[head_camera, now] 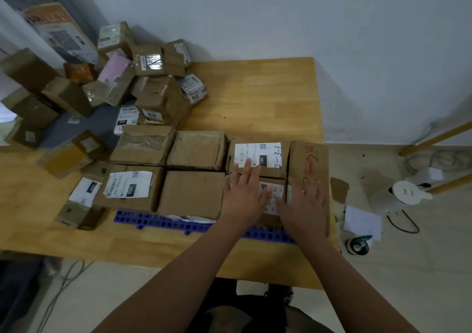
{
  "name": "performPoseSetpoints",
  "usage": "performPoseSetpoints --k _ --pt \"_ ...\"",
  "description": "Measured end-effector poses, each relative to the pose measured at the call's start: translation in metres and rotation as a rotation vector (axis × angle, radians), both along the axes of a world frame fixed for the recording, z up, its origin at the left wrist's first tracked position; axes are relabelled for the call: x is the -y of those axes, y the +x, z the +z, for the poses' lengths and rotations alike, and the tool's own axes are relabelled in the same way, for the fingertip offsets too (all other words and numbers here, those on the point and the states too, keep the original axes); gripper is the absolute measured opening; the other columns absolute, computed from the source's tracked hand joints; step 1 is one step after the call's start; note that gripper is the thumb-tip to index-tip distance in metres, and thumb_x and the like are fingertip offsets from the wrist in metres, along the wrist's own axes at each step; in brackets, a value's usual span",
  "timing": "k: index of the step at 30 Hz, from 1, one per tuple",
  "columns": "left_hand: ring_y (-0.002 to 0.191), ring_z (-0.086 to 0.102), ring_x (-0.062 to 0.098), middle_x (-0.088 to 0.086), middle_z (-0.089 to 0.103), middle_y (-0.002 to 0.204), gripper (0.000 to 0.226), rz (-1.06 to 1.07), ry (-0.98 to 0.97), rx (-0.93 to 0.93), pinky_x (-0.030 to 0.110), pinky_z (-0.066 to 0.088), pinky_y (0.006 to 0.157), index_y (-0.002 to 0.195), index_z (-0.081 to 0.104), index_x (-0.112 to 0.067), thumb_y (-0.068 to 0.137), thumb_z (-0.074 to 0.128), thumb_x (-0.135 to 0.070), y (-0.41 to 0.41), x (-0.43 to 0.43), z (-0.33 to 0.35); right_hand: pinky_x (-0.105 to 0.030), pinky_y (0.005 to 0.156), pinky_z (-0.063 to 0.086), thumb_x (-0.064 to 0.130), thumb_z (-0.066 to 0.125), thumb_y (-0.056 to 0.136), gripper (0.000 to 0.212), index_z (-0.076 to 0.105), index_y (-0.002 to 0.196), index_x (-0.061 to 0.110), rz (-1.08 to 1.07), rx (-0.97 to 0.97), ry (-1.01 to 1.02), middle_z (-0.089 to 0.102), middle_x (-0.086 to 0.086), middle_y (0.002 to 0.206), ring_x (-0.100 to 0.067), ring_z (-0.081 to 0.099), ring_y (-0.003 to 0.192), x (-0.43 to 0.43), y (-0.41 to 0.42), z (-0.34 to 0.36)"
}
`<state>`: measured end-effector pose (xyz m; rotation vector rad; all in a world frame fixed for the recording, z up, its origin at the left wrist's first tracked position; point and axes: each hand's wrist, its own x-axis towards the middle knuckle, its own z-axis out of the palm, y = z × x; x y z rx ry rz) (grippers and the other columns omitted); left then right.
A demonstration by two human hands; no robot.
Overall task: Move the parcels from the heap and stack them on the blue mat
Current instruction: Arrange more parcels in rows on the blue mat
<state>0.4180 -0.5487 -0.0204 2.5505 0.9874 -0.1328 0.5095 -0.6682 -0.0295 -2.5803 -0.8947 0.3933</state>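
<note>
Left hand (242, 192) and right hand (305, 205) lie flat, side by side, with fingers straight and spread, holding nothing. They rest on a small parcel (273, 189) with a white label. It sits at the front right of the blue mat (163, 222), tight beside other boxes (191, 192) in two rows. The heap (115, 82) is at the far left of the wooden table (255, 98).
</note>
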Motion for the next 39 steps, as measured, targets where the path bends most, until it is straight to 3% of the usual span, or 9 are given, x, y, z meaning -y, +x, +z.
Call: performPoseSetpoints --k 6,10,15,20,25,30,39 --pt "0.149 -0.016 0.025 -0.001 -0.008 0.164 0.062 0.099 -0.048 0.066 0.047 0.002 0.12 0.155 0.009 -0.026 0.102 0.035 -0.045 -0.035 -0.02 0.019 -0.054 0.118 0.014 0.042 0.051 0.094 0.058 0.033 0.147 0.025 0.135 -0.012 0.016 0.017 -0.014 0.158 -0.038 0.008 0.146 -0.043 -0.02 0.018" --pt "0.15 -0.01 0.026 -0.001 0.003 0.163 0.06 0.17 -0.079 0.096 0.049 0.011 0.121 0.153 0.012 -0.025 0.101 0.04 -0.037 -0.069 -0.044 0.027 -0.05 0.119 0.013 0.041 0.051 0.096 0.053 0.038 0.145 0.025 0.238 0.013 0.003 0.013 -0.014 0.159 -0.038 0.006 0.147 -0.073 -0.041 0.029" --pt "0.142 0.031 0.022 0.0 0.022 0.159 0.053 0.276 -0.093 0.161 0.04 0.041 0.108 0.15 0.029 -0.02 0.1 0.044 -0.028 -0.108 -0.087 0.034 -0.049 0.119 0.014 0.038 0.052 0.096 0.053 0.04 0.145 0.021 0.326 0.04 -0.008 0.017 -0.016 0.158 -0.038 0.007 0.147 -0.122 -0.067 0.041" --pt "0.115 0.053 0.029 0.005 0.044 0.144 0.046 0.214 -0.082 0.231 0.043 0.048 0.089 0.142 0.041 -0.019 0.097 0.045 -0.022 -0.146 -0.146 0.047 -0.051 0.117 0.022 0.032 0.051 0.094 0.051 0.042 0.143 0.02 0.35 0.015 -0.063 0.028 -0.019 0.153 -0.038 0.02 0.143 -0.185 -0.107 0.044" --pt "0.117 0.051 0.023 -0.001 0.051 0.136 0.047 0.238 -0.037 0.278 0.039 0.048 0.091 0.142 0.043 -0.025 0.095 0.047 -0.027 -0.216 -0.219 0.051 -0.047 0.116 0.026 0.034 0.05 0.098 0.049 0.038 0.145 0.025 0.411 -0.095 -0.024 0.013 -0.009 0.159 -0.03 0.011 0.147 -0.254 -0.172 0.056" --pt "0.114 0.052 0.027 0.002 0.053 0.13 0.045 0.33 -0.026 0.207 0.041 0.047 0.089 0.139 0.045 -0.024 0.094 0.047 -0.026 -0.276 -0.268 0.048 -0.045 0.116 0.028 0.029 0.055 0.097 0.05 0.041 0.144 0.021 0.449 -0.192 0.027 0.014 -0.005 0.158 -0.024 0.01 0.148 -0.299 -0.217 0.058" --pt "0.129 0.041 0.021 -0.003 0.045 0.144 0.05 0.581 -0.055 0.13 0.037 0.041 0.101 0.143 0.041 -0.028 0.094 0.052 -0.031 -0.346 -0.276 0.037 -0.035 0.1 0.042 0.026 0.053 0.097 0.038 0.05 0.135 0.027 0.486 -0.367 0.135 0.041 0.005 0.139 -0.016 0.043 0.127 -0.326 -0.266 0.063"
